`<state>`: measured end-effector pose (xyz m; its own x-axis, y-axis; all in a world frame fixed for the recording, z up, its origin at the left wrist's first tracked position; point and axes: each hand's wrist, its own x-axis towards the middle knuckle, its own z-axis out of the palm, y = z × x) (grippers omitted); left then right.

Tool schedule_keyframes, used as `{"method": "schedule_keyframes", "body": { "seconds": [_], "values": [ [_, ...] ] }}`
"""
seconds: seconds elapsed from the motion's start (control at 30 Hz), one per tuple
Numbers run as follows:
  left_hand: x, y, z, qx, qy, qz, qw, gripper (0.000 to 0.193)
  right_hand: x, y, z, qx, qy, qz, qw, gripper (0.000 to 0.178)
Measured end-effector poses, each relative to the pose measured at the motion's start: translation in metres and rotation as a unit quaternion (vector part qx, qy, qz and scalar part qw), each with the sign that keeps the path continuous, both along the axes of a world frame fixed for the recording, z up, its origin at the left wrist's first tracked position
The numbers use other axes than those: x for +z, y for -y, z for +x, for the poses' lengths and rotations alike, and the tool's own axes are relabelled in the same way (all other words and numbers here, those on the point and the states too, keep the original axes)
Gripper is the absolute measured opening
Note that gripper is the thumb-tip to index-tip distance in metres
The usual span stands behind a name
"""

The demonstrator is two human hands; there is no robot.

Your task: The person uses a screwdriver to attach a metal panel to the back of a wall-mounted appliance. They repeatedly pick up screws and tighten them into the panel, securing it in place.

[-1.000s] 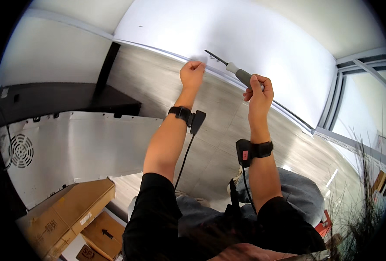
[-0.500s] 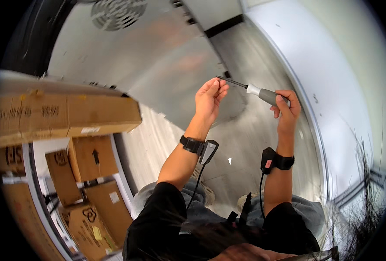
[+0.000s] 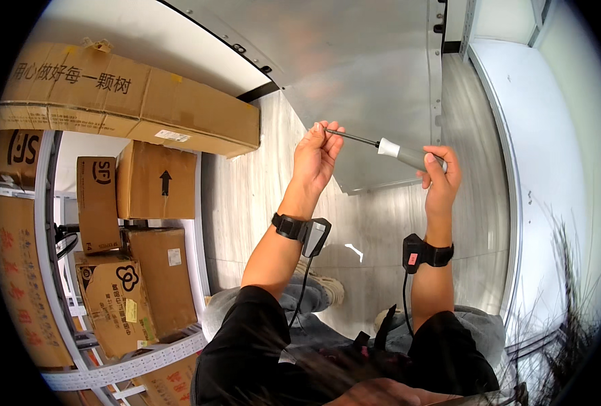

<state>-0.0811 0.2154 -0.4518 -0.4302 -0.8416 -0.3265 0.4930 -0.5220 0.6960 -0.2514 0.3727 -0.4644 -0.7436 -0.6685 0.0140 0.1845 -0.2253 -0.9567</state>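
My right hand (image 3: 442, 181) is wrapped round the grey-and-white handle of a screwdriver (image 3: 400, 153), whose dark shaft points left toward my other hand. The fingers of my left hand (image 3: 315, 160) are pinched at the screwdriver's tip. Whatever small thing they may hold there is too small to make out. Both hands are raised over the lower edge of a large grey metal panel (image 3: 368, 68), and I cannot tell whether they touch it. A black strap with a small device is on each wrist.
At the left, a long cardboard carton (image 3: 199, 116) lies across the top of a metal rack (image 3: 48, 196) holding several brown boxes (image 3: 157, 183). A white ledge (image 3: 534, 135) runs along the right. A small white scrap (image 3: 356, 252) lies on the wood-look floor (image 3: 246, 237).
The view has shifted, so the panel stands further right and the round vent is out of sight. The screwdriver's tip now reaches between my left fingertips. My right hand keeps its hold.
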Motion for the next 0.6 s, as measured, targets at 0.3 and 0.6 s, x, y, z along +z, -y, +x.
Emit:
{"method": "schedule_keyframes", "body": {
  "seconds": [0.3,0.6],
  "values": [
    [0.007,0.016,0.005,-0.011,-0.010,-0.061,0.998,0.018,0.027,0.011,0.010,-0.049,-0.030,0.013,0.998,0.015],
    [0.008,0.035,0.032,0.025,0.009,-0.072,0.997,0.017,0.029,0.024,0.048,0.001,-0.148,0.018,0.989,0.016]
  ]
}}
